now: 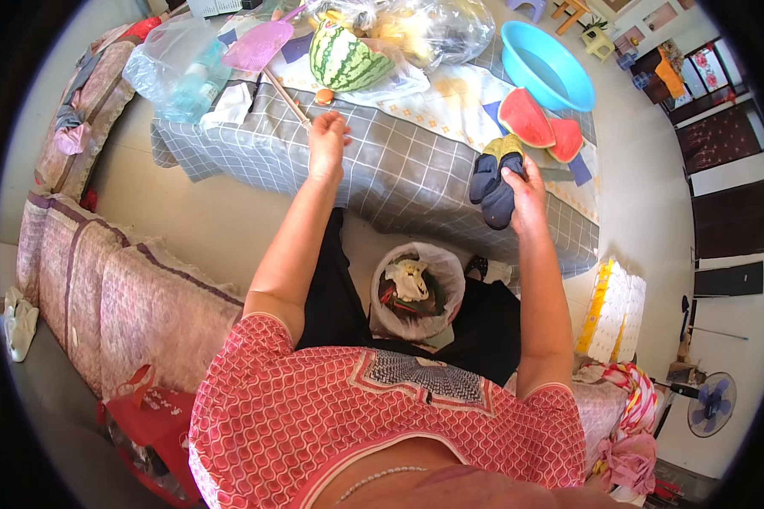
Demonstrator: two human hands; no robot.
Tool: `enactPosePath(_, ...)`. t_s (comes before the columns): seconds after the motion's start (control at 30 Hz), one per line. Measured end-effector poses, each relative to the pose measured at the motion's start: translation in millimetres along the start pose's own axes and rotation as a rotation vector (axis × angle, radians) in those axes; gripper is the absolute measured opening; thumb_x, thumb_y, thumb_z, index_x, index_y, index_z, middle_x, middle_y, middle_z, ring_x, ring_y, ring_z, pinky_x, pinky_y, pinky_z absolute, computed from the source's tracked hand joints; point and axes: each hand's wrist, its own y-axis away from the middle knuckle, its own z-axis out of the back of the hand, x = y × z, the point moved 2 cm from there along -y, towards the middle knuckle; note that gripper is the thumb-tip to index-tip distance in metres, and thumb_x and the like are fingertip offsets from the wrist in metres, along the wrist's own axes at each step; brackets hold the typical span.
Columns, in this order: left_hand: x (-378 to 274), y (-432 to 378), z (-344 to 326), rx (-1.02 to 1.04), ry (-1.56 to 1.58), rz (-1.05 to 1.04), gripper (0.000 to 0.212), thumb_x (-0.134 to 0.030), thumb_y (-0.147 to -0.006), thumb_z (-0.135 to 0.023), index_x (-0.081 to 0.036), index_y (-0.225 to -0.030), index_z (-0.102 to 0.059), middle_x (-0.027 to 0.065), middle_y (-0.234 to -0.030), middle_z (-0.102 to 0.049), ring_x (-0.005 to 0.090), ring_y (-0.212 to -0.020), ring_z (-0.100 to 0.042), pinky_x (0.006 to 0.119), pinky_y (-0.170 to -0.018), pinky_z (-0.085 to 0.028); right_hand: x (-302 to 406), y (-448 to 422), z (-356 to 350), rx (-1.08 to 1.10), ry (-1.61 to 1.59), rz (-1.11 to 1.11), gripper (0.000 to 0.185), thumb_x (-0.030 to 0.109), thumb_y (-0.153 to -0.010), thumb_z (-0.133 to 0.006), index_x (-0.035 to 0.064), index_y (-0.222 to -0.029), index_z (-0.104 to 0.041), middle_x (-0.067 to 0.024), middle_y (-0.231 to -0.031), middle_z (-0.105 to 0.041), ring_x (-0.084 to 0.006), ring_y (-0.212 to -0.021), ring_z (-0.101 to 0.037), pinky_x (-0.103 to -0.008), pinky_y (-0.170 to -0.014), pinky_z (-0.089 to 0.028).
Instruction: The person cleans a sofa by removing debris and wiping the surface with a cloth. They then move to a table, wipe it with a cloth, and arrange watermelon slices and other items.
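My left hand (328, 141) is over the near edge of the table, closed around the handle end of a pink plastic fly swatter (259, 46), whose mesh head points away to the upper left. In my right hand (527, 191) is a bunched pair of dark gloves (500, 184) with yellowish-green parts, above the table's right portion. Just beyond the gloves lie red-fleshed watermelon pieces (526, 118). A larger striped watermelon piece (344, 58), partly under clear plastic, rests farther back. A small orange, burger-shaped object (324, 97) sits near my left hand.
A blue basin (547, 67) stands at the table's far right. Bagged bottles (197, 83) are at its left on the checked tablecloth (407, 162). A lined waste bin (418, 289) stands between my legs. Covered sofas are at the left; wrapped tissue packs (613, 312) and a fan (711, 404) are at the right.
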Motion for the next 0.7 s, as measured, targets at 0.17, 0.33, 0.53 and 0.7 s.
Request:
enactPosePath(0.17, -3.3, -73.1, -0.5, -0.152, 0.03, -0.141, 0.066, -0.015, -0.084, -0.059, 0.0, -0.138, -0.025, 0.0178, -0.121, -0.048, 0.0204, -0.098, -0.053, 0.035, -0.085, -0.043, -35.7, -67.6, 8.2, -0.025, 1.228, 0.104, 0.053, 0.018, -0.079, -0.067, 0.0004, -0.126, -0.049, -0.016, -0.126, -0.051, -0.0227, -0.114, -0.049, -0.0312, -0.097, -0.037)
enactPosePath(0.33, -10.4, -96.5, 5.9, -0.068, -0.05, -0.146, 0.089, -0.026, -0.08, -0.065, 0.0, -0.145, -0.01, 0.0243, -0.142, -0.026, 0.0213, -0.106, -0.05, 0.035, -0.091, -0.039, -53.5, -116.6, -68.3, 0.064, 0.492, -0.148, 0.069, 0.035, -0.08, -0.069, -0.0018, -0.131, -0.042, -0.0186, -0.136, -0.042, -0.0264, -0.122, -0.043, -0.0354, -0.098, -0.037)
enactPosePath(0.53, 3.0, -126.6, -12.6, 0.011, -0.024, -0.216, 0.089, -0.027, -0.08, -0.068, 0.002, -0.143, -0.013, 0.0176, -0.139, -0.033, 0.0221, -0.114, -0.045, 0.032, -0.091, -0.039, -96.1, -184.5, -135.2, 0.025, 0.271, -0.539, 0.036, 0.036, -0.085, -0.063, 0.0083, -0.105, -0.055, -0.0043, -0.106, -0.056, -0.0157, -0.087, -0.052, -0.0373, -0.081, -0.045)
enactPosePath(0.7, 4.6, -117.0, -28.0, -0.066, -0.441, -0.454, 0.081, -0.026, -0.079, -0.07, 0.004, -0.138, -0.025, 0.0218, -0.134, -0.035, 0.0285, -0.125, -0.035, 0.037, -0.103, -0.03, -103.3, -197.3, -140.1, 0.055, -0.097, -0.246, 0.021, 0.024, -0.089, -0.06, 0.0068, -0.101, -0.056, -0.0049, -0.091, -0.061, -0.0178, -0.082, -0.058, -0.0364, -0.079, -0.047)
